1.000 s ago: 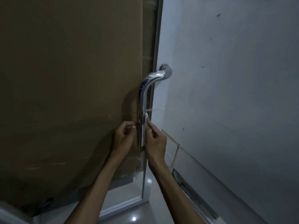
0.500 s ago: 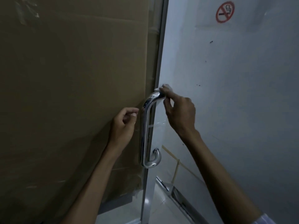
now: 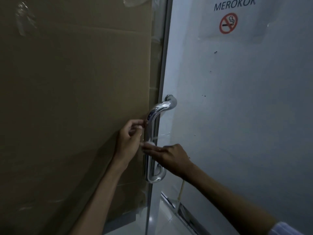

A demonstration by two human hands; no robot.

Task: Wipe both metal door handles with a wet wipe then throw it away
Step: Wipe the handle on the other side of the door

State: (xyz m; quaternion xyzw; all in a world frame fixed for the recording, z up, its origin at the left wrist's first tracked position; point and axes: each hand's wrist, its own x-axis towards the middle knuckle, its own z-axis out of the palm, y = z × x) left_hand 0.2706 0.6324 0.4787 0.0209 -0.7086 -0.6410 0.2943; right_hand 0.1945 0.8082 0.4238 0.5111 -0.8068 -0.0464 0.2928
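Right hand dropped to mid-handle, seemingly pinching wipe, left hand curled empty, cardboard-covered door

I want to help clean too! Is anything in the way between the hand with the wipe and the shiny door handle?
Nothing visible is. The right hand holds the small white wipe at its fingertips, right against the metal handle about midway down the bar. The left hand is beside the bar, on its other side, not between them.

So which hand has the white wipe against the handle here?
The right hand, reaching in from the right with the wet wipe at its fingertips on the handle; the left hand shows no wipe.
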